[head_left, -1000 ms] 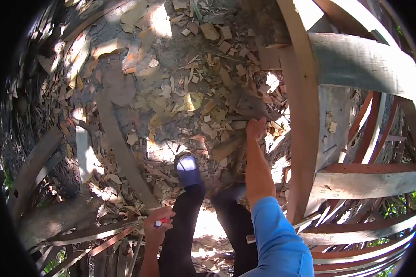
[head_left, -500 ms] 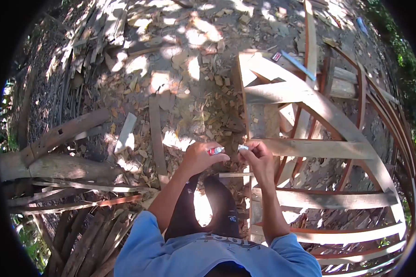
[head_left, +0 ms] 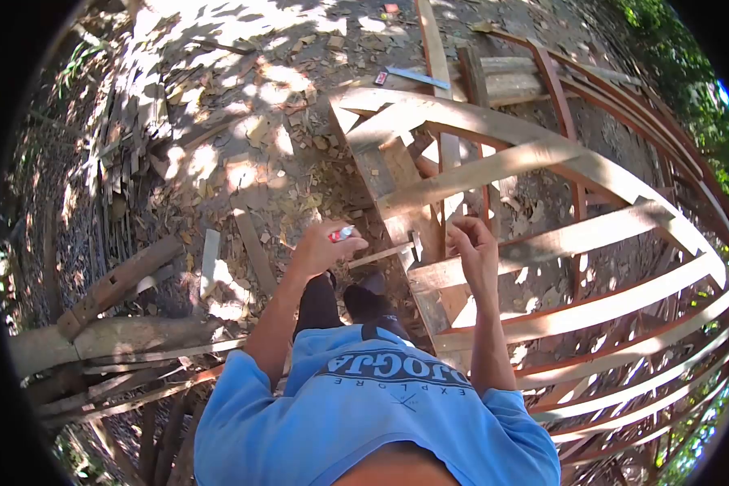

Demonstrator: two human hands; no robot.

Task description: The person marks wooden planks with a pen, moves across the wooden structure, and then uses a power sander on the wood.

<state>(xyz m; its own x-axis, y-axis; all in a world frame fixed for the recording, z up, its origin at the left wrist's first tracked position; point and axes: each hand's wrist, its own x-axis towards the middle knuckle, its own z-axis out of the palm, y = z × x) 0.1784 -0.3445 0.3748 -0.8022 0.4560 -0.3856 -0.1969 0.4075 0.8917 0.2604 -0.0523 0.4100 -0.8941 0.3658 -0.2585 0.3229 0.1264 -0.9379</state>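
My left hand (head_left: 314, 248) is closed around a small red and white tube (head_left: 342, 234), whose white tip points to the right. My right hand (head_left: 479, 249) is held over the edge of a curved wooden frame (head_left: 571, 241), fingertips pinched together. Whatever might be between those fingers is too small to make out. Between my hands lies what looks like a hammer (head_left: 381, 255), its pale handle pointing left and its dark head at the frame's near beam.
A light blue flat strip (head_left: 417, 77) and a small red and dark box (head_left: 381, 78) lie beyond the frame. Old logs (head_left: 121, 336) and a notched beam (head_left: 120, 283) are at the left. Wood chips and leaves cover the ground.
My hands have moved apart, the right going further over the frame. The white bit seen at my right fingertips no longer shows. My view has turned to the right.
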